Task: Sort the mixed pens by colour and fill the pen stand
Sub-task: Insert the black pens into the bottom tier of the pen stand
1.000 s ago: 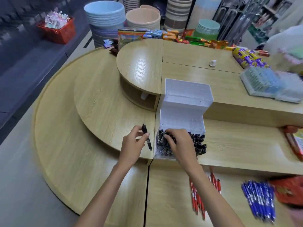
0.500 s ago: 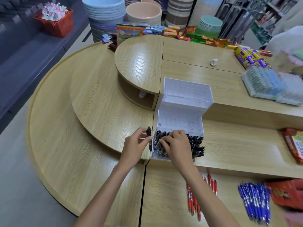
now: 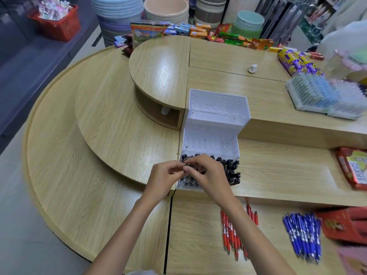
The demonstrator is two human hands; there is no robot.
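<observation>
Over the near left corner of the white pen stand [image 3: 216, 105], both hands meet. My left hand [image 3: 163, 180] has its fingers curled in a tight pinch on a black pen [image 3: 185, 165], and my right hand [image 3: 209, 176] closes thumb and forefinger on the same pen from the right. Only a dark sliver of it shows between the fingertips. The near tier is crowded with black pens [image 3: 231, 170] standing upright; the two tiers behind it show bare holes. Red pens [image 3: 230, 235] and blue pens [image 3: 301, 233] lie in loose bundles on the lower desk [image 3: 119, 135], near and to the right.

This pen should be light and stiff, with a smooth plastic barrel that I expect to slide under a loose pinch. Best hold, I reckon, is high on the barrel near the clicker, so the tip hangs straight down. That lets me feel for a free hole without knocking over its close-packed neighbours.
</observation>
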